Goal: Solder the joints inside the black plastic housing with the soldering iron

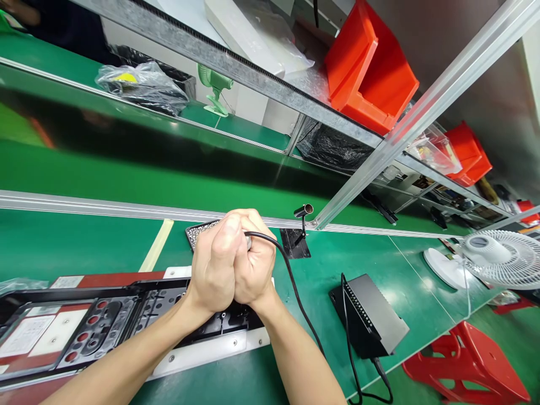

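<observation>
My left hand and my right hand are pressed together, fingers closed around what looks like a corded electric screwdriver. Only its pale end shows between them; the body and tip are hidden. From that end a black cable curves down to the right. Beneath my hands lies a long black plastic housing with holes and ribs, set in a brown and white fixture. Just behind my left hand is a tray of small metal parts, partly covered by the hand.
Right of my hands stand a tool holder and a black box with cables. Farther right are a white fan and a red stool. A metal post and a shelf with red bins rise behind the bench.
</observation>
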Motion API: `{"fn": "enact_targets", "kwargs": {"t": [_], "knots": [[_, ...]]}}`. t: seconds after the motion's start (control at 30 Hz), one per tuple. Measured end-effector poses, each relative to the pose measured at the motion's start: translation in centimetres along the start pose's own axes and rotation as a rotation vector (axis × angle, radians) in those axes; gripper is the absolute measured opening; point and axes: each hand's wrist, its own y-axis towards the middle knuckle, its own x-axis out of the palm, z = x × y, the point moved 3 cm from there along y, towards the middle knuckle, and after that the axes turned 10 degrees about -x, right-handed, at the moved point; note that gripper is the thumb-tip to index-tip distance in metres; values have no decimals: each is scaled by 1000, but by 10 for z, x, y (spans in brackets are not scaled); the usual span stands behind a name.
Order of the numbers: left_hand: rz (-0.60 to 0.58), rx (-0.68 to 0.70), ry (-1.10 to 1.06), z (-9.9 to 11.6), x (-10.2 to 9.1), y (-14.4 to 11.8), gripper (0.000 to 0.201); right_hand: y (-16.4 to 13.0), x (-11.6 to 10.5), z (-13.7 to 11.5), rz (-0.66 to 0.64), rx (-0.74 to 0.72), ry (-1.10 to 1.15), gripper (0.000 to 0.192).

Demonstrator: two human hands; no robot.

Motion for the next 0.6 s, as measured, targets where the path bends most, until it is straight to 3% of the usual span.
{"fn": "enact_targets", "kwargs": {"t": [0.3,0.47,0.6], "knots": [[-14,3,-26,-1,0,0,64,3,-1,-3,66,-64,39,49],[-12,-29,-20,-3,-1,-1,66,1,0,0,24,-8,13,51],[-22,-27,-19,-4,-1,0,64,1,-1,-1,70,-68,32,48]]}}
